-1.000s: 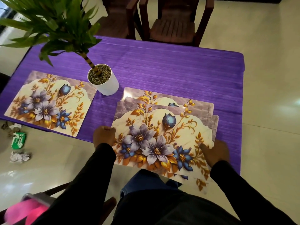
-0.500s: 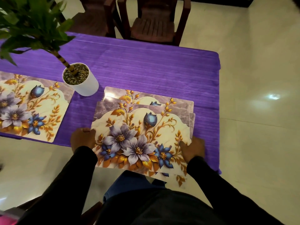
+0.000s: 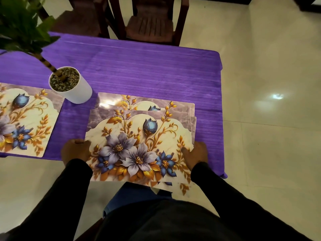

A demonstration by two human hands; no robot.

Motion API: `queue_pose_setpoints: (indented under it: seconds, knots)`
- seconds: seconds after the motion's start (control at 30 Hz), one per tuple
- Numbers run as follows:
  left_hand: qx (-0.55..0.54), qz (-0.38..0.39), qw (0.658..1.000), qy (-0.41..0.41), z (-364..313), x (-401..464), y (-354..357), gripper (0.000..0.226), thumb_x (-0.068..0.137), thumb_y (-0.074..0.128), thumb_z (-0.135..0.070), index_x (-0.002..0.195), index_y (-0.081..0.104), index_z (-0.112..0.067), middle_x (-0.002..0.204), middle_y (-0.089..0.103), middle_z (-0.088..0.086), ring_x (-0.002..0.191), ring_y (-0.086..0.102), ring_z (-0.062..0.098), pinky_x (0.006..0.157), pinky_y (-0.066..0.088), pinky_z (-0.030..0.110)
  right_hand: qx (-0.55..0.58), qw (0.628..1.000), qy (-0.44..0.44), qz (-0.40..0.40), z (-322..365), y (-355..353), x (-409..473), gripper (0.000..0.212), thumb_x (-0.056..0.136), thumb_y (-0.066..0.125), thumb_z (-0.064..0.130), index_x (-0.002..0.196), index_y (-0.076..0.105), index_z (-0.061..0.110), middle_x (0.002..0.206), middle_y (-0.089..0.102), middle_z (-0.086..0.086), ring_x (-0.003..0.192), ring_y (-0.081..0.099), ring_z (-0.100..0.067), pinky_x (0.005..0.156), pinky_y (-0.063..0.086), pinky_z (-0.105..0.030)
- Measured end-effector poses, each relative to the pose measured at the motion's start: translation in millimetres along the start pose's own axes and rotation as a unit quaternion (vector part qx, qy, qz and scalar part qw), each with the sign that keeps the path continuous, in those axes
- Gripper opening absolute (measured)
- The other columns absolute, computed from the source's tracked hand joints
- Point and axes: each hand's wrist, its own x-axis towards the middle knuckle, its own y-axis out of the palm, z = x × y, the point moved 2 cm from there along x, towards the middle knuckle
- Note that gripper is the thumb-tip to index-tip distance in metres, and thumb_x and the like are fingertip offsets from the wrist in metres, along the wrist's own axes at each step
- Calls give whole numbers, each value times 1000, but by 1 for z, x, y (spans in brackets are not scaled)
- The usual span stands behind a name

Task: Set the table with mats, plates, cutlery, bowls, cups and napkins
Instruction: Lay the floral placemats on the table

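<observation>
A stack of floral mats (image 3: 139,136) with purple and blue flowers lies at the near edge of the purple table (image 3: 139,70), overhanging it toward me. The top mat sits shifted nearer than the ones beneath. My left hand (image 3: 75,151) grips the stack's left edge with curled fingers. My right hand (image 3: 195,154) holds the right edge, thumb on top of the mat. One more floral mat (image 3: 26,119) lies flat on the table at the left.
A white pot (image 3: 73,86) with pebbles and a green plant stands between the two mat spots. Dark wooden chairs (image 3: 151,23) stand behind the table's far side. Pale tiled floor lies to the right.
The view has swung right, so the left mat and plant sit further left in frame. Both hands keep their hold on the stack's edges, and it has barely shifted on the table.
</observation>
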Motion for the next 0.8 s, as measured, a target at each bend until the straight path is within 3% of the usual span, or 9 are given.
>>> queue_pose_setpoints:
  seconds: [0.37,0.47,0.57,0.7,0.8]
  knots:
    - [-18,-5,1000,-3,-3,-8,-2,27,90,70,-24,102,73,0,105,71,23,102,63,41,86,47,43,-31,999,-1,-14,-2,-1,-1,41,95,60,38,126,59,11,132,50,-12,124,49,-31,104,42,-41]
    - [-42,-4,999,-9,-5,-12,-5,24,88,71,-21,99,74,0,105,71,24,102,64,42,85,47,42,77,997,-22,15,-5,-1,-2,38,95,62,32,127,60,11,126,62,-9,117,58,-29,95,46,-36]
    - [-52,-10,999,-11,-7,-13,-10,23,84,72,-20,98,75,-3,107,72,22,104,65,40,86,48,40,106,993,-32,33,-7,-3,3,38,94,64,28,126,62,9,119,67,-5,112,62,-28,93,48,-35]
    - [-63,-27,998,-7,-9,-20,-11,18,84,68,-21,90,75,-6,99,74,18,96,65,39,79,48,36,171,982,-69,52,-2,-8,-1,26,96,60,5,121,63,0,108,65,-6,97,61,-20,67,44,-18]
    - [-34,-57,998,11,-5,-23,-5,24,82,68,-30,94,74,-11,100,72,16,97,64,37,82,51,40,230,967,-71,79,4,-13,-4,17,95,59,0,109,67,7,98,71,-3,86,67,-19,60,51,-18]
